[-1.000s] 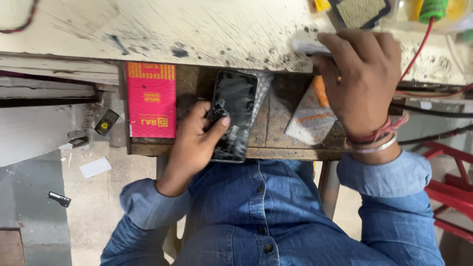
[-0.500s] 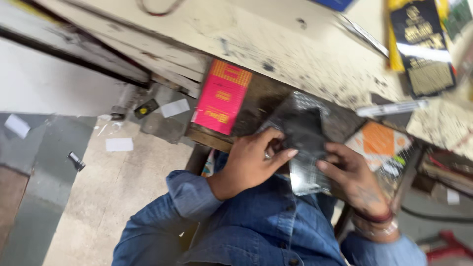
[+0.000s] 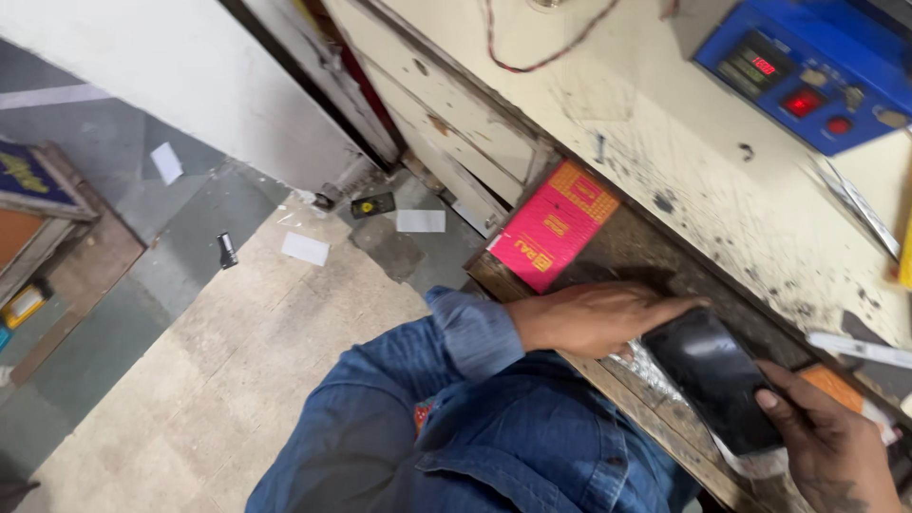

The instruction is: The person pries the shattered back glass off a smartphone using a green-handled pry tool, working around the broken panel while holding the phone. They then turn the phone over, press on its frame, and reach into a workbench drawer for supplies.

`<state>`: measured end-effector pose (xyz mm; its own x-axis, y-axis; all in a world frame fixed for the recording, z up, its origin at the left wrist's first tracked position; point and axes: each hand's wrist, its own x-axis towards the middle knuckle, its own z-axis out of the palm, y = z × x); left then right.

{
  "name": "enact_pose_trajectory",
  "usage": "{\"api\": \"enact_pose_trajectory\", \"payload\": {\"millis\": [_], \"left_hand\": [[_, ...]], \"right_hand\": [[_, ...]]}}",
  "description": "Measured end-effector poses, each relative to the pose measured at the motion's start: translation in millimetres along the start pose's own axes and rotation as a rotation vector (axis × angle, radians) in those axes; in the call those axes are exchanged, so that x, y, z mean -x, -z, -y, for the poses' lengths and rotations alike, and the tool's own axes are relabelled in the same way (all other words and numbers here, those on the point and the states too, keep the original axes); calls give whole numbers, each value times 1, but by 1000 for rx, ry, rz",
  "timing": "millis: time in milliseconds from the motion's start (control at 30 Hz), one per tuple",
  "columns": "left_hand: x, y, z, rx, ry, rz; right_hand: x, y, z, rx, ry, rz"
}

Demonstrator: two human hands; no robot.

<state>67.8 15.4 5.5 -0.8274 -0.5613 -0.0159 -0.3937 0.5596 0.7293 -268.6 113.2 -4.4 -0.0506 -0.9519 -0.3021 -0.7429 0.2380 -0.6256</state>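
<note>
Both hands on dark phone (image 3: 714, 378): left fingers (image 3: 665, 309) flat, right fingers (image 3: 774, 404) gripping.

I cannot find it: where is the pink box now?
Head view: the pink box lies on the wooden shelf under the worktop, beyond the left hand.

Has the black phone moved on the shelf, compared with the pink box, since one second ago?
Yes. The black phone lay close beside the pink box; now it sits farther along the shelf, held between the left hand and right hand.

Flat pink box (image 3: 553, 227) on the shelf under the worktop; blue meter (image 3: 807, 71) with red screens up top
</note>
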Motion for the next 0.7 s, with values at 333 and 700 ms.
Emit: {"api": "enact_pose_trajectory", "payload": {"millis": [333,700], "left_hand": [[0,-7,18,-15,-120,-106],[6,10,1,14,-87,-84]], "right_hand": [[-40,-29,-7,198,-23,10],[5,-31,99,364,297,-317]]}}
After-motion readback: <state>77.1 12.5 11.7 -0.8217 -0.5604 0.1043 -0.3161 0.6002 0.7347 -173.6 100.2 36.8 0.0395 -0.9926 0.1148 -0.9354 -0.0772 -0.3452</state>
